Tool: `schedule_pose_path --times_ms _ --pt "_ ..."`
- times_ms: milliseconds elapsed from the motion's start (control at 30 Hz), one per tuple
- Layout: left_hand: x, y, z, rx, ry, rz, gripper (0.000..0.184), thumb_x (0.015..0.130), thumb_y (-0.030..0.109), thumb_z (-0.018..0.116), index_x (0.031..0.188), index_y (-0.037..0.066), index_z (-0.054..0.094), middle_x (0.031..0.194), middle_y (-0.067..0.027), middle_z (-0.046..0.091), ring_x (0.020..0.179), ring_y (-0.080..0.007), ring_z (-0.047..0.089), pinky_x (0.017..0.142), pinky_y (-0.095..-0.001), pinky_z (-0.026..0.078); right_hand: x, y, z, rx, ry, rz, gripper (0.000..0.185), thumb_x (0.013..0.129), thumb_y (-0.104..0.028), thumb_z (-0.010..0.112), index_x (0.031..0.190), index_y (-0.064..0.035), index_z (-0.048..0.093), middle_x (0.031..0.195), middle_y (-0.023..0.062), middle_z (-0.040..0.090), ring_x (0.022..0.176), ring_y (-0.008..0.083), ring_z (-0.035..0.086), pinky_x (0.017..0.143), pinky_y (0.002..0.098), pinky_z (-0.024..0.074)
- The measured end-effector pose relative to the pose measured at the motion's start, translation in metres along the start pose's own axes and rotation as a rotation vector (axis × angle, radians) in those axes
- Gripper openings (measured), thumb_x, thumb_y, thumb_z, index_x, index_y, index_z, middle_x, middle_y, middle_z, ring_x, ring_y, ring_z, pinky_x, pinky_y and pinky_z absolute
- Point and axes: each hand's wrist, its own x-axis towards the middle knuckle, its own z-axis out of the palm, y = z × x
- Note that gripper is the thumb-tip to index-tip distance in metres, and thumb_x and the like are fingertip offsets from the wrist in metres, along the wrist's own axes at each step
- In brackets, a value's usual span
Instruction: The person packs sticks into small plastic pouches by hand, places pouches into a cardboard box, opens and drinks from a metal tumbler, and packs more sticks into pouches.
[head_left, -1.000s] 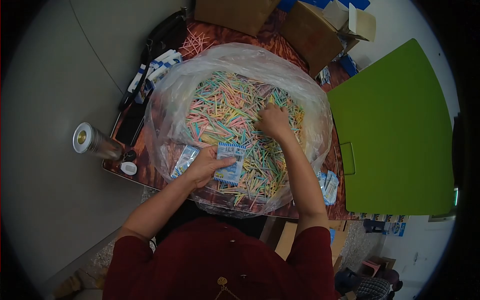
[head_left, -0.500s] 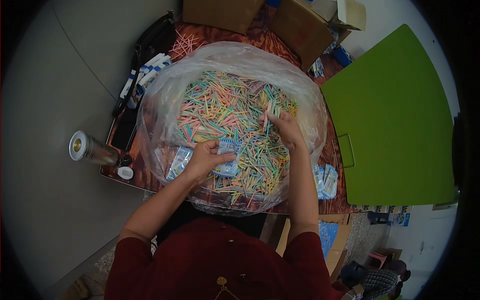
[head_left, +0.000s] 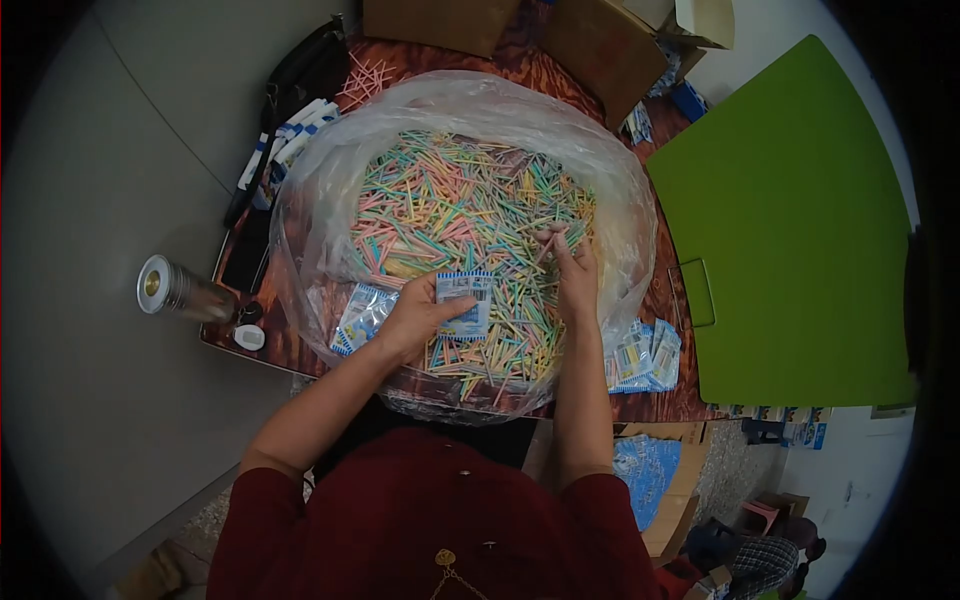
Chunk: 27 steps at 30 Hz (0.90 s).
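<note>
My left hand grips a small blue-and-white printed packet between thumb and fingers, over the near side of a large clear plastic bag. Loose thin pastel sticks in pink, green, yellow and blue fill the open bag. At the right part of this pile, my right hand has its fingers closed in a pinch around a few sticks; how many is hidden. More packets lie beside my left wrist, at the bag's near left.
Several packets lie right of the bag on the wood-patterned table. A green board stands at the right. Cardboard boxes line the back. A metal canister is at the left edge, and a person is low at the far right.
My right hand has shifted, and the bundle of sticks that stood up from its fingers no longer shows. The packet in my left hand now faces the camera more flatly. More packets show at the right.
</note>
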Motion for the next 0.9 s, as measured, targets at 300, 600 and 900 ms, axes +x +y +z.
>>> schedule_pose_path --times_ms 300,600,900 --pt "0.004 -0.005 0.001 0.370 0.053 0.155 0.032 0.074 0.005 0.078 0.098 -0.002 0.059 0.074 -0.0005 0.064 0.068 -0.0033 0.056 0.060 -0.0193 0.045 -0.018 -0.026 0.016 0.455 0.048 -0.045 0.021 0.100 -0.023 0.043 0.106 -0.0034 0.047 0.111 0.0186 0.061 0.112 0.0307 0.057 0.097 0.0419 0.0471" --pt "0.001 -0.001 0.008 0.476 0.037 0.201 0.031 0.072 -0.002 0.077 0.098 -0.002 0.060 0.086 -0.0069 0.070 0.078 -0.0076 0.064 0.068 -0.0207 0.052 -0.052 -0.060 0.076 0.760 -0.128 -0.174 0.020 0.100 -0.023 0.042 0.109 -0.0055 0.047 0.107 0.0154 0.060 0.107 0.0285 0.058 0.102 0.0426 0.0417" --pt "-0.008 0.014 0.013 0.582 0.060 0.214 0.039 0.069 0.010 0.083 0.097 -0.003 0.060 0.076 -0.0047 0.069 0.071 -0.0036 0.059 0.062 -0.0199 0.046 -0.064 -0.058 0.091 0.624 -0.213 -0.124 0.015 0.100 -0.021 0.042 0.105 -0.0068 0.044 0.100 0.0159 0.062 0.099 0.0284 0.062 0.103 0.0456 0.0398"
